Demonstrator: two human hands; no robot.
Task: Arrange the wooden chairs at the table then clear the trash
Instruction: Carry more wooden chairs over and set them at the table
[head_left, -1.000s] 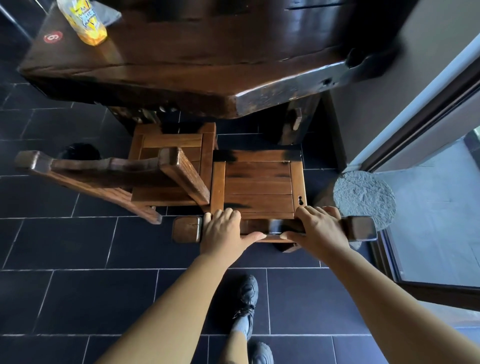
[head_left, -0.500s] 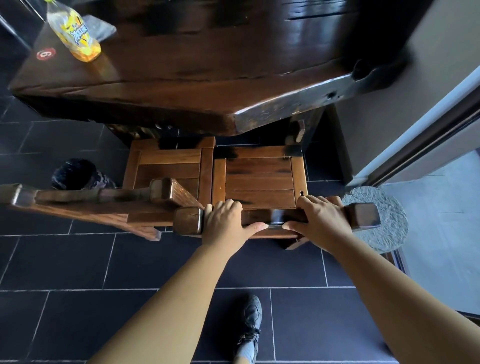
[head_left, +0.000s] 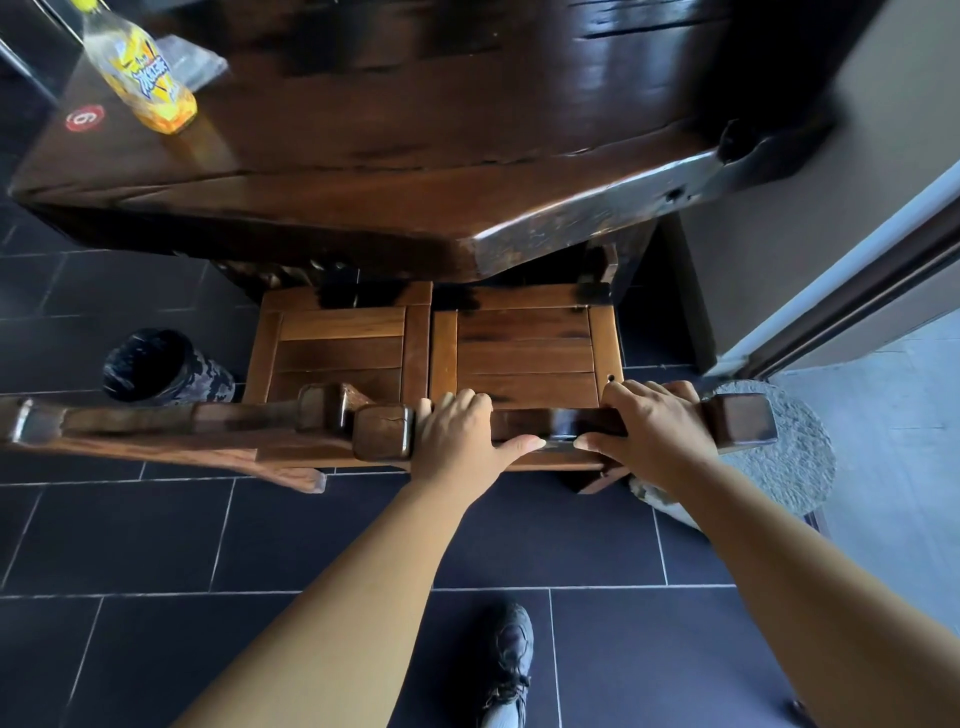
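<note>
Far left on the dark tiled floor (head_left: 130, 530) stands a dark bin (head_left: 156, 366), just beside the left chair (head_left: 337, 343). Above it, on the left corner of the table (head_left: 415, 156), stands a yellow bottle (head_left: 140, 67). A clear plastic wrapper (head_left: 195, 60) lies behind it, and a round red sticker (head_left: 84, 117) is stuck near the corner. The left chair's seat reaches under the table edge at its far end, and its top rail runs off to the left. The right chair (head_left: 524, 353) sits seat to seat beside it, its far edge likewise under the tabletop. My left hand (head_left: 457, 441) grasps the right chair's top rail near its left end, fingers curled over the far side and thumb stretched along the near side. Down between my arms my shoe (head_left: 511, 654) rests on the tiles. My right hand (head_left: 649, 431) grips the same rail towards its right end in the same way, and the two thumb tips nearly meet. Right of the chair lies a round grey stone (head_left: 779, 452).
</note>
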